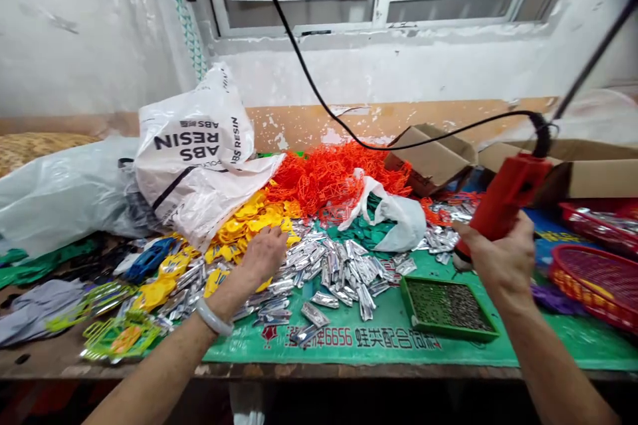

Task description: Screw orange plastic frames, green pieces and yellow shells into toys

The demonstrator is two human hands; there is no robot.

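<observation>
My right hand (pixel 506 259) is wrapped round a red electric screwdriver (pixel 508 196), raised over the right side of the table with its dark tip pointing down and left. A black cord leaves its top end. Close below the tip sits a green tray (pixel 406 302) of small metal screws (pixel 463 305). My left hand (pixel 264 254), with a pale bangle on the wrist, reaches to the edge of a heap of yellow plastic pieces (pixel 244 222). Its fingertips bend out of sight, so its grip is unclear. Beside it lies a pile of small silvery flat parts (pixel 343 265).
Behind are tangled orange-red plastic pieces (pixel 323 176) and a white bag (pixel 406 219) with green pieces. A large white resin sack (pixel 194 139) stands left, green-yellow frames (pixel 119 335) front left. Open cardboard boxes (pixel 438 153) and a red basket (pixel 593 285) are right. The cord (pixel 319 96) hangs across.
</observation>
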